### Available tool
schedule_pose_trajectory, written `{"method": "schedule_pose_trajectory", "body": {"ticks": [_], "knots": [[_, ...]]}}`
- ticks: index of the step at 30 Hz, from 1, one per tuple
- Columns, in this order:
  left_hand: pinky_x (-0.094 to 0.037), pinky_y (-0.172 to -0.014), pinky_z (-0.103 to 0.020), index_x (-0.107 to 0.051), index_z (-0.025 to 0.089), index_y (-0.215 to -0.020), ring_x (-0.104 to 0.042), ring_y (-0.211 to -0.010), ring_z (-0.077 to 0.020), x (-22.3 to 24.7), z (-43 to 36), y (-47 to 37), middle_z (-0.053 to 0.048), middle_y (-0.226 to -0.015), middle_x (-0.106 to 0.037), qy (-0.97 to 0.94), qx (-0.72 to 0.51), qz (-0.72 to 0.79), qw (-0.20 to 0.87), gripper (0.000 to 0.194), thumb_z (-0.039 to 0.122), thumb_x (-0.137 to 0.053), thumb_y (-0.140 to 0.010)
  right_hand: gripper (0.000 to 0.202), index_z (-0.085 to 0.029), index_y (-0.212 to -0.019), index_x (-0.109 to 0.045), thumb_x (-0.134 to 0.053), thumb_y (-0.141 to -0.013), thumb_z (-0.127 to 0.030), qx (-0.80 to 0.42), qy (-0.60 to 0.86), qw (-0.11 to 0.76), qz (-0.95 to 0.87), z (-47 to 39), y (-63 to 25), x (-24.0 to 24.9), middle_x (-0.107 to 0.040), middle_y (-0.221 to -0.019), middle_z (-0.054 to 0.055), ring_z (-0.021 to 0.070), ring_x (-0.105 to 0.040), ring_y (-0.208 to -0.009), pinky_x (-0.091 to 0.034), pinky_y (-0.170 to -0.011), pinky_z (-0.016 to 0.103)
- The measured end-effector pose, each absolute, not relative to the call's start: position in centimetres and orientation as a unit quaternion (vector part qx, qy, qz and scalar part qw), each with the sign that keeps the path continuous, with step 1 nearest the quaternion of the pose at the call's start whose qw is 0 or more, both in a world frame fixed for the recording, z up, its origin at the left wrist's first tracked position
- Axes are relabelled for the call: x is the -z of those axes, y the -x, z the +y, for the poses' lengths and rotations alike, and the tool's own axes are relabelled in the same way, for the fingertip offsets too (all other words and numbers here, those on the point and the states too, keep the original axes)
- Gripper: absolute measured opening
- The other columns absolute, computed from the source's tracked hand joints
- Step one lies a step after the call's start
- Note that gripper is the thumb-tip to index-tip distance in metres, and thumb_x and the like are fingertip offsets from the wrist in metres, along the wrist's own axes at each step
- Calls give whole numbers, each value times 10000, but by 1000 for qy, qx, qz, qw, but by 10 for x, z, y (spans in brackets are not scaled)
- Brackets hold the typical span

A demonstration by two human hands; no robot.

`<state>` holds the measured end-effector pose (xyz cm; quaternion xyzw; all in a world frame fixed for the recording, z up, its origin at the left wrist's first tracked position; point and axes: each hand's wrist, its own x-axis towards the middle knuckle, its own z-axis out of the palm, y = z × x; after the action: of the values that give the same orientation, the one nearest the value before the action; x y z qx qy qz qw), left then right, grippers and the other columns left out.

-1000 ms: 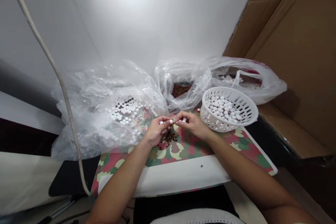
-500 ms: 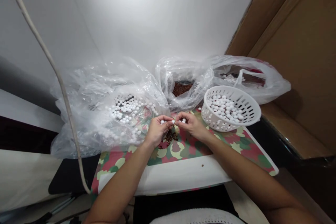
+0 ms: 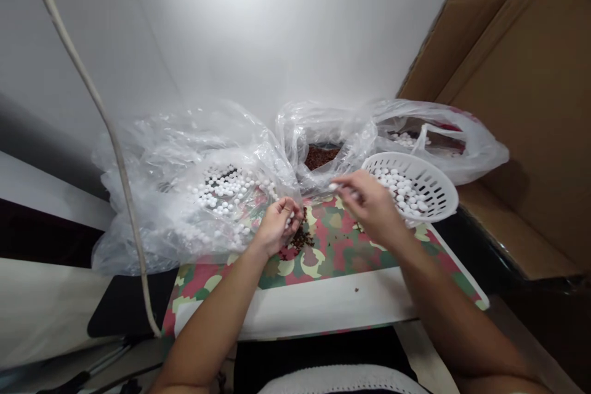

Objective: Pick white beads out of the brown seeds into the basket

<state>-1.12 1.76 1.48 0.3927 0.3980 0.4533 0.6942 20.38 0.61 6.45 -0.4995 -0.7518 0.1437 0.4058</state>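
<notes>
My left hand [image 3: 281, 225] is closed around small white balls over the table, beside a pile of dark brown bits [image 3: 302, 239]. My right hand [image 3: 369, 203] is at the left side of the white slotted basket [image 3: 441, 197] and pinches a white ball [image 3: 333, 186] at its fingertips; more white shows under its fingers. Many white balls [image 3: 401, 188] lie in the basket, whose left wall the hand partly hides. Left of my left hand, a clear plastic bag [image 3: 152, 166] spreads open with many white balls [image 3: 224, 191] inside.
Behind the hands stands a clear bag [image 3: 295, 129] of brown bits [image 3: 321, 157]. Another bag [image 3: 484, 148] with white balls is at the back right. A patterned cloth [image 3: 341, 255] covers the table. Cardboard [image 3: 517, 74] rises on the right; a pale cable [image 3: 113, 135] hangs on the left.
My hands have parted. My right hand has moved right and slightly up toward the basket with a white ball; my left hand has stayed nearly in place.
</notes>
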Motion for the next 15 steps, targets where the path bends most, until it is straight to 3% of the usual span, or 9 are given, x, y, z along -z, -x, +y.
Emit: {"method": "schedule_pose_trajectory", "body": {"ticks": [2,4,7,9,11,15], "knots": [[-126,-323,-133,-458,137,-802,-293,-412,-54,-16,19,17,-14,-671,-426,-363,-454,408,704,554,594,-748,-684,284,-156,-1100,-591,-456,-881,-276,-13,578,399,-711,8,-232,-77,-552,-1036,79,124,-515,-917,-412,-815,240],[-117,-327,-131,-456,137,-785,-291,-426,-56,-19,21,21,-7,-666,-386,-329,-461,404,718,482,513,-746,-703,301,-142,-1107,-591,-463,-846,-219,52,639,317,-699,14,-257,-82,-551,-1041,103,176,-516,-952,-402,-867,314],[-158,-337,-131,-478,114,-782,-388,-503,-78,-24,22,24,-55,-750,-436,-291,-449,387,751,304,308,-703,-714,266,-157,-1037,-632,-476,-823,-187,51,634,267,-724,16,-269,-82,-582,-1039,92,210,-516,-992,-376,-907,367],[-225,-360,-130,-496,102,-811,-461,-584,-102,-26,22,25,-89,-819,-469,-270,-439,368,774,230,217,-667,-710,226,-163,-999,-633,-468,-851,-205,32,565,323,-758,11,-255,-80,-588,-1035,73,178,-515,-1005,-375,-913,323],[-312,-415,-128,-508,95,-861,-510,-678,-123,-25,23,26,-111,-877,-488,-263,-436,346,788,227,143,-657,-696,202,-171,-978,-633,-472,-873,-233,-40,472,318,-821,3,-231,-73,-586,-991,62,125,-518,-946,-391,-831,239],[-340,-467,-114,-522,72,-1004,-486,-655,-91,-19,23,29,-134,-913,-513,-313,-443,333,771,339,110,-686,-711,164,-170,-873,-644,-481,-858,-158,-135,357,144,-913,-3,-184,-38,-571,-878,37,63,-475,-751,-284,-632,183]]}}
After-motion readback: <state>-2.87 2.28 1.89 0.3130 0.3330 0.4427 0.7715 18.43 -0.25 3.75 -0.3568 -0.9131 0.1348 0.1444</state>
